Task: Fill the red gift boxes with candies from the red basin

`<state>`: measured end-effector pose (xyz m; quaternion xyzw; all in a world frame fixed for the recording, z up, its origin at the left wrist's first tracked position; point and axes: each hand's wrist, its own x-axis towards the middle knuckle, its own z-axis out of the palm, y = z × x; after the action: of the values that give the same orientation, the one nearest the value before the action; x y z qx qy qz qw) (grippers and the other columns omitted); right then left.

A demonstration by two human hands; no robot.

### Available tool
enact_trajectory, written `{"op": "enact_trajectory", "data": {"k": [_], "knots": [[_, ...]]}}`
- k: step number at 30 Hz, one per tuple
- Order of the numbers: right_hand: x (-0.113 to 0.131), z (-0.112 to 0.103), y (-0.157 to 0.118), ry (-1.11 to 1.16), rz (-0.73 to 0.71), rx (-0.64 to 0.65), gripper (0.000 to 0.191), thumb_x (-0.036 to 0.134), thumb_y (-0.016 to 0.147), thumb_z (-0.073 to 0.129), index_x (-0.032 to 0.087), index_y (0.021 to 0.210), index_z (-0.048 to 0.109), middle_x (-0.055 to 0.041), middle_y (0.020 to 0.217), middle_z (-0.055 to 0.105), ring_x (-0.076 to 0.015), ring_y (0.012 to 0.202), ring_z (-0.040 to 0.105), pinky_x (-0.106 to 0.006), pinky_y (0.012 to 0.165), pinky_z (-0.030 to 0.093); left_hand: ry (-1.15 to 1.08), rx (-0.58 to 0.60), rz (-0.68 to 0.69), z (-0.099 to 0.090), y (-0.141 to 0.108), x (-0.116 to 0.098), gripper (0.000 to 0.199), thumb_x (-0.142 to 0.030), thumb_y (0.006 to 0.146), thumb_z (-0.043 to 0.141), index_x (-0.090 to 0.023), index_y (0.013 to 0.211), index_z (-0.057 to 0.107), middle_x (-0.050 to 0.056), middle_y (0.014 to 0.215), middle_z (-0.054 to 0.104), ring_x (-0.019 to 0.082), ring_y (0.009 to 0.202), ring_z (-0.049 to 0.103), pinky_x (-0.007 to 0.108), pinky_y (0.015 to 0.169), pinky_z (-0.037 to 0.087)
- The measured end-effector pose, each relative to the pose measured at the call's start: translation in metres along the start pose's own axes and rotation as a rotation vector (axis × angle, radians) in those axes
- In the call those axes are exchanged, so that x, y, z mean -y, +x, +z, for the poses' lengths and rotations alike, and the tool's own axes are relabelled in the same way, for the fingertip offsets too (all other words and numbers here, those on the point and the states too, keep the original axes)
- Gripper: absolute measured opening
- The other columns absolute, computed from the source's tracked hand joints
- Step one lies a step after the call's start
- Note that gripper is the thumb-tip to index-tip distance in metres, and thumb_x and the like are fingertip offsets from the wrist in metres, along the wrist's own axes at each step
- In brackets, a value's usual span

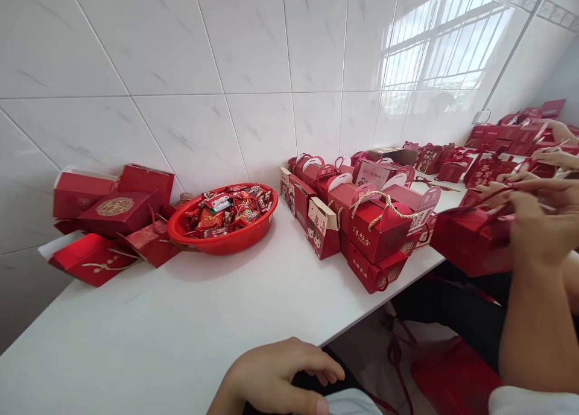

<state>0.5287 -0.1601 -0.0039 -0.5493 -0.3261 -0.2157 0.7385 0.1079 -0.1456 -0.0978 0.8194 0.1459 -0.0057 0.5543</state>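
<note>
My left hand (283, 373) is at the bottom centre, just off the front edge of the white table (253, 306). Its thumb and fingers are apart, with nothing between them, over dark clothing. No part of my right hand shows. Beyond my left hand, a red oval basin (226, 243) filled with wrapped sweets (230, 213) stands against the wall. Stacked red gift boxes (380, 228), some with rope handles, lie to its right. A small upright box (322, 229) printed with cartoon figures stands at their near side.
More red boxes (120, 213) are piled at the left, some open or tipped. At the right, another person's hands (540, 222) hold a red box (470, 237) by its cord, beyond the table edge. More hands and boxes are farther back. Red bags (452, 373) lie below.
</note>
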Motion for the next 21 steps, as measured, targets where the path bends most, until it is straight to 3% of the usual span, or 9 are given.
{"op": "enact_trajectory", "data": {"k": [2, 6, 9, 16, 21], "knots": [[-0.012, 0.007, -0.013, 0.005, 0.039, 0.015, 0.010, 0.007, 0.070, 0.062, 0.017, 0.071, 0.065, -0.0075, 0.082, 0.065, -0.0210, 0.083, 0.066, -0.034, 0.071, 0.049, -0.008, -0.011, -0.003, 0.000, -0.001, 0.001, 0.062, -0.061, 0.086, 0.064, -0.019, 0.131, 0.068, 0.014, 0.124, 0.072, 0.028, 0.111, 0.069, 0.036, 0.096, 0.054], [-0.045, 0.018, -0.033, -0.064, 0.288, 0.015, 0.015, 0.004, 0.065, 0.062, 0.019, 0.066, 0.060, -0.0004, 0.067, 0.059, -0.0135, 0.056, 0.055, -0.031, 0.060, 0.046, -0.016, -0.036, 0.009, 0.002, -0.004, 0.004, 0.059, -0.059, 0.087, 0.064, -0.018, 0.130, 0.068, 0.014, 0.122, 0.072, 0.027, 0.110, 0.068, 0.035, 0.098, 0.053], [-0.064, 0.024, -0.039, -0.049, 0.315, 0.004, 0.014, 0.005, 0.063, 0.061, 0.019, 0.066, 0.059, 0.0031, 0.062, 0.056, -0.0124, 0.048, 0.051, -0.030, 0.054, 0.044, -0.023, -0.045, 0.015, 0.003, -0.005, 0.006, 0.058, -0.059, 0.088, 0.063, -0.019, 0.129, 0.069, 0.014, 0.121, 0.072, 0.027, 0.110, 0.068, 0.035, 0.097, 0.053], [-0.072, 0.039, -0.031, -0.048, 0.317, -0.053, 0.012, 0.012, 0.067, 0.061, 0.021, 0.070, 0.054, 0.0008, 0.062, 0.054, -0.0159, 0.052, 0.056, -0.029, 0.053, 0.042, -0.023, -0.072, 0.036, 0.006, -0.005, 0.012, 0.052, -0.055, 0.090, 0.062, -0.021, 0.129, 0.069, 0.012, 0.120, 0.073, 0.026, 0.108, 0.069, 0.035, 0.096, 0.054], [-0.078, 0.034, -0.040, -0.194, 0.228, -0.111, 0.018, 0.023, 0.073, 0.070, 0.022, 0.081, 0.054, -0.0108, 0.085, 0.061, -0.0246, 0.079, 0.064, -0.037, 0.073, 0.046, -0.013, -0.097, 0.052, 0.009, -0.008, 0.016, 0.051, -0.055, 0.090, 0.061, -0.021, 0.128, 0.069, 0.012, 0.119, 0.073, 0.026, 0.108, 0.069, 0.034, 0.097, 0.054]]}}
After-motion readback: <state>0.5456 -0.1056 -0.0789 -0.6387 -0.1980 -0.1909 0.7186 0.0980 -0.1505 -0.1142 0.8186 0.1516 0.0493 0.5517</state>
